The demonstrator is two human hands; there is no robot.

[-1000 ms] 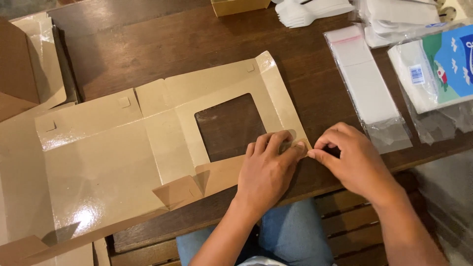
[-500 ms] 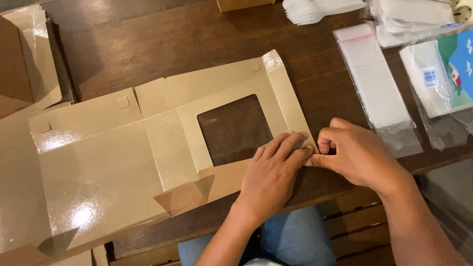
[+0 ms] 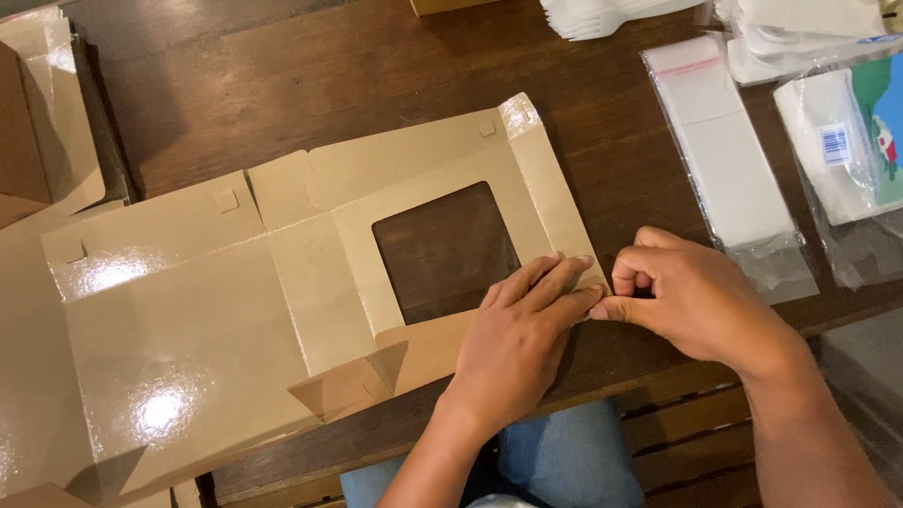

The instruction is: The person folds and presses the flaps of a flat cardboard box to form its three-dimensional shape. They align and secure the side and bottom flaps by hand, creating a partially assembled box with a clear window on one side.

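Note:
A flat, unfolded brown cardboard box (image 3: 282, 282) with a square window cut-out (image 3: 444, 246) lies glossy side up on a dark wooden table (image 3: 282, 85). My left hand (image 3: 519, 329) presses flat on the box's near right corner, just below the window. My right hand (image 3: 691, 293) is beside it, fingers curled, thumb and forefinger pinching the corner flap of the box at its right edge. The two hands touch at the fingertips.
More unfolded brown boxes (image 3: 47, 122) lie at the far left. To the right lie a clear bag of white sleeves (image 3: 729, 160), a stack of white plastic forks (image 3: 602, 14) and more plastic-wrapped packs (image 3: 837, 141). The table's near edge runs above my knees in blue jeans (image 3: 564, 461).
My right hand has closed in on the box's right corner flap and curled tighter. My left hand stays pressed on the corner, fingers slid slightly right.

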